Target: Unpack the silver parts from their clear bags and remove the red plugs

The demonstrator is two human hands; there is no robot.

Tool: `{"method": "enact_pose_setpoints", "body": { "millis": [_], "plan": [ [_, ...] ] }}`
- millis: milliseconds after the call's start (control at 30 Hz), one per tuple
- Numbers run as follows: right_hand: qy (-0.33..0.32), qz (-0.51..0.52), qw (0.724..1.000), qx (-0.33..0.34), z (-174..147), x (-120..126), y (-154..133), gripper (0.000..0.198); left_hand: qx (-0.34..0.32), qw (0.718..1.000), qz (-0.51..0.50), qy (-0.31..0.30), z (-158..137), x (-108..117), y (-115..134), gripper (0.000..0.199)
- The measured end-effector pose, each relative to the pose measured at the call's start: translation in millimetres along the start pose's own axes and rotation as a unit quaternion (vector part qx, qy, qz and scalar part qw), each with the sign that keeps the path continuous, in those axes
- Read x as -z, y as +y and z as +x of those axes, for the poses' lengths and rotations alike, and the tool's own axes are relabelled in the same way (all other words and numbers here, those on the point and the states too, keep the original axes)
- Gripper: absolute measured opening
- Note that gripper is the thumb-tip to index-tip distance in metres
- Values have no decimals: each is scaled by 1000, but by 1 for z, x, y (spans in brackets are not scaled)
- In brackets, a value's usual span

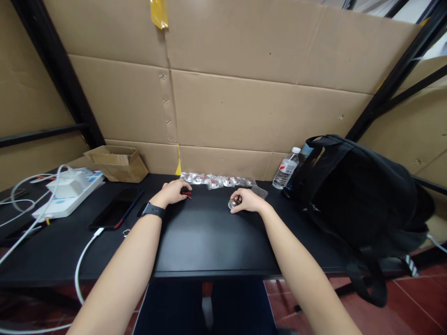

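A shiny round piece (233, 204) sits on the near side of the row of clear packets (216, 181), at the fingers of the right hand (247, 201), which are curled nearly closed around it; they cover part of it. The left hand (173, 192) is just in front of the row's left end, fingers loosely bent beside one red cord (186, 195); whether they grip it cannot be told. The packets hold silvery contents with red marks, too crowded to count. Left of the row, one brown paper container (120, 164) stands open on the bench (216, 237), its contents unclear. Right of the row are one clear bottle (286, 169), white-capped, and one black backpack (363, 200), partly hiding a bluish object (307, 150).
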State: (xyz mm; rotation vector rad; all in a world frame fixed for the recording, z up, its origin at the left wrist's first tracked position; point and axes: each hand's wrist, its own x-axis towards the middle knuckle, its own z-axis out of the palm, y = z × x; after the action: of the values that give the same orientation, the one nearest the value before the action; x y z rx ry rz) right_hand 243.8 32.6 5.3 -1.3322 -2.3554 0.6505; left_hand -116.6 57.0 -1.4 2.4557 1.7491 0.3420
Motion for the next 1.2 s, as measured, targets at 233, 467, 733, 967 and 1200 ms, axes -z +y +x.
{"method": "enact_pose_setpoints", "body": {
  "millis": [233,467,733,967,1200],
  "plan": [
    [-7,2,1000,22,1,-2,-1,49,0,1000,-18,-13,0,1,8,25],
    [-25,12,999,30,-2,4,1,40,-12,997,-79,-14,-2,4,14,19],
    [-50,-12,998,32,-3,5,-1,43,31,999,-42,-16,-7,11,17,17],
    [117,-183,971,-102,-16,32,16,50,103,993,-36,-45,-13,22,-3,20],
    [92,-211,950,-211,-21,33,33,40,-9,995,-70,74,-3,9,27,30]
  ]
}}
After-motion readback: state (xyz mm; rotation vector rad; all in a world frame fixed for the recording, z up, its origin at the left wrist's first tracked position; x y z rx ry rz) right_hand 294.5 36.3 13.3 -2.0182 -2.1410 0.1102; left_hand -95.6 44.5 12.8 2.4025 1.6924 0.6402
